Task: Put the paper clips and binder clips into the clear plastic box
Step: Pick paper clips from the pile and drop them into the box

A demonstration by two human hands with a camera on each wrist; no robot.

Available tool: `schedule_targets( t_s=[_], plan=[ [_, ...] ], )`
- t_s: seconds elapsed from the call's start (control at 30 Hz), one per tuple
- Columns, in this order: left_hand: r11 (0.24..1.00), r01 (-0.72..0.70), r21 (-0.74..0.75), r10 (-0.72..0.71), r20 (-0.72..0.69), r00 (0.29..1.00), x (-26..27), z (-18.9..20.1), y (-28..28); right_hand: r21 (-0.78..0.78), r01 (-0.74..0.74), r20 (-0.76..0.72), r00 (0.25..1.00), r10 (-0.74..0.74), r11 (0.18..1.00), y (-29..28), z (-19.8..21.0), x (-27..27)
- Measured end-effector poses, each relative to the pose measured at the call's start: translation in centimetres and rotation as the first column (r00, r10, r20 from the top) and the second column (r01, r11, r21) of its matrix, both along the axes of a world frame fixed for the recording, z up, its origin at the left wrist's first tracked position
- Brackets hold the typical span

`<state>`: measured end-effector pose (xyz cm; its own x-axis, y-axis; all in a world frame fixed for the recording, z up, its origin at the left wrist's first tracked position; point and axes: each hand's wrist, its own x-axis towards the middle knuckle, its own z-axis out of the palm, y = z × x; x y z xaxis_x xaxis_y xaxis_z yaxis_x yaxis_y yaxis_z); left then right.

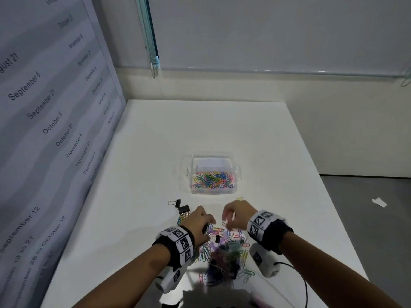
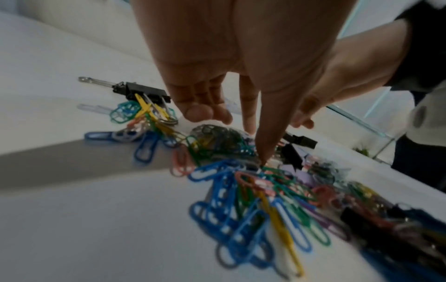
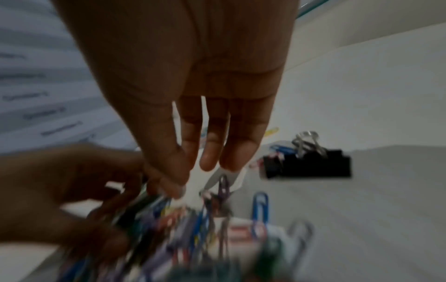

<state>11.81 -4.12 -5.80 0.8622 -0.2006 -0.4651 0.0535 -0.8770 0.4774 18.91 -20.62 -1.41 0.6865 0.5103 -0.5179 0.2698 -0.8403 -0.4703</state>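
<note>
The clear plastic box [image 1: 213,191] stands mid-table and holds many coloured paper clips. In front of it lies a pile of paper clips [image 1: 224,252] mixed with black binder clips [image 1: 216,238]. Over the pile's far left my left hand [image 1: 209,225] curls its fingers and thumb round a bunch of paper clips [image 2: 217,139]. Its thumb tip reaches into the pile. My right hand [image 1: 226,218] hovers just right of it, its fingers [image 3: 210,156] hanging straight and holding nothing. Two more black binder clips [image 1: 181,206] lie left of the hands.
A wall sheet printed with dates [image 1: 44,130] runs along the table's left edge. A black binder clip [image 3: 306,166] sits right of my right hand. A lone yellow clip [image 1: 240,198] lies by the box. The floor to the right has a paper scrap [image 1: 379,202].
</note>
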Motion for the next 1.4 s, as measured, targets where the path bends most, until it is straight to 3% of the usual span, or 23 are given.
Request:
schedule_targets(
  t_s=[0.13, 0.27, 0.57, 0.73, 0.87, 1.03, 1.2, 1.4],
  plan=[
    [1.0, 0.01, -0.004, -0.009, 0.037, 0.999, 0.3, 0.0, -0.4, -0.062, -0.169, -0.031, 0.985, 0.167, 0.984, -0.5, -1.5, -1.9],
    [0.999, -0.02, -0.027, 0.021, 0.046, 0.999, 0.7, -0.3, -0.2, -0.073, -0.163, 0.007, 0.986, 0.164, 0.984, -0.5, -2.1, -2.4],
    [1.0, -0.001, -0.019, 0.002, 0.091, 0.996, -0.1, -0.5, 0.1, 0.014, 0.011, 0.039, 0.999, -0.012, 1.0, -2.0, -2.5, -2.5],
    [0.998, 0.057, 0.001, -0.056, 0.096, 0.994, -0.2, -0.2, -0.4, 0.092, 0.181, 0.088, 0.978, -0.189, 0.979, -3.3, -2.3, -2.0],
    [0.998, 0.062, 0.015, -0.063, 0.117, 0.991, 0.1, -0.4, -0.5, 0.081, 0.241, 0.1, 0.963, -0.248, 0.967, -4.2, -2.4, -1.5],
    [0.999, 0.052, -0.006, -0.05, 0.158, 0.986, 0.3, -0.1, -0.2, 0.068, 0.155, 0.137, 0.977, -0.163, 0.986, -3.7, -2.6, -1.6],
    [0.996, -0.052, -0.071, 0.069, 0.263, 0.962, 0.7, 0.4, 0.6, 0.009, 0.035, 0.167, 0.985, -0.036, 0.999, -1.7, -2.6, -1.9],
    [0.998, -0.06, -0.008, 0.06, 0.143, 0.988, 0.9, 0.4, 1.2, -0.086, -0.105, 0.18, 0.976, 0.119, 0.991, 0.3, -2.7, -1.7]
  ],
)
